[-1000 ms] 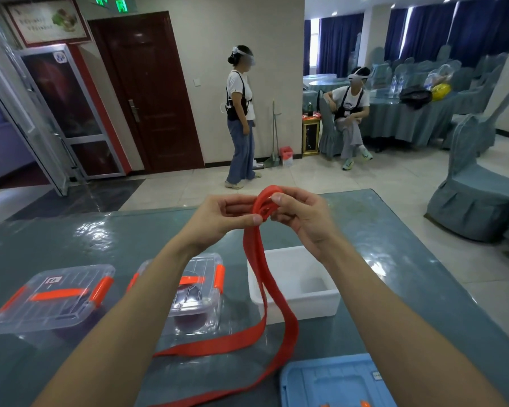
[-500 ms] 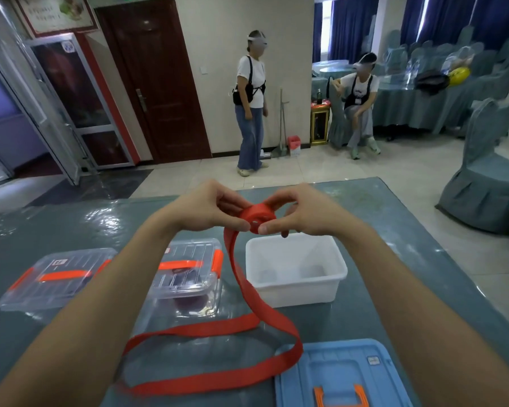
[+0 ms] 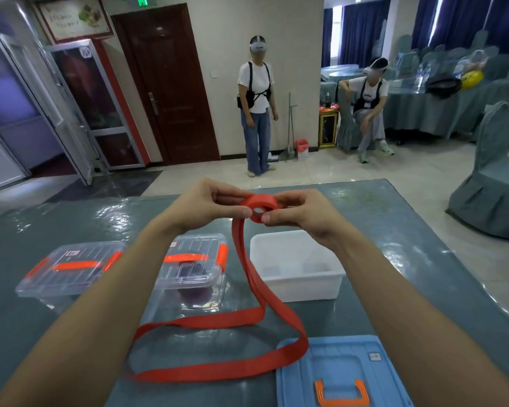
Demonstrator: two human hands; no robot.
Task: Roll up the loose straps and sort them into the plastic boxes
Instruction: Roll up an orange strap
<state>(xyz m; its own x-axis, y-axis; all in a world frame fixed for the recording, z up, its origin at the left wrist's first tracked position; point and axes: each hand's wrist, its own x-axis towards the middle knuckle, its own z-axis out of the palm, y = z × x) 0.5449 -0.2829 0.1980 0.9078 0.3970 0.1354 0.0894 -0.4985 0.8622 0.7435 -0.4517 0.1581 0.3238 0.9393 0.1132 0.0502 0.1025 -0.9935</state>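
Above the table I hold a red strap [image 3: 259, 292], partly wound into a small roll [image 3: 259, 206]. My left hand [image 3: 206, 205] pinches the roll's left side, and my right hand [image 3: 300, 212] pinches its right side. The strap's loose tail drops from the roll and loops across the table in front of me. An open white plastic box [image 3: 329, 282] sits just below my right hand. Two clear lidded boxes with orange latches stand to the left: one in the middle [image 3: 194, 265] holding something dark, one at the far left [image 3: 71, 268].
A blue lid with an orange handle [image 3: 341, 374] lies at the near right. The grey-blue table [image 3: 394, 230] ends to the right over tiled floor. One person stands and another sits beyond the far edge, near covered chairs [image 3: 494, 186].
The roll has grown thicker and now lies flat between my fingers. The loose tail has shortened and shifted on the table. The camera view has tilted and the standing person turned.
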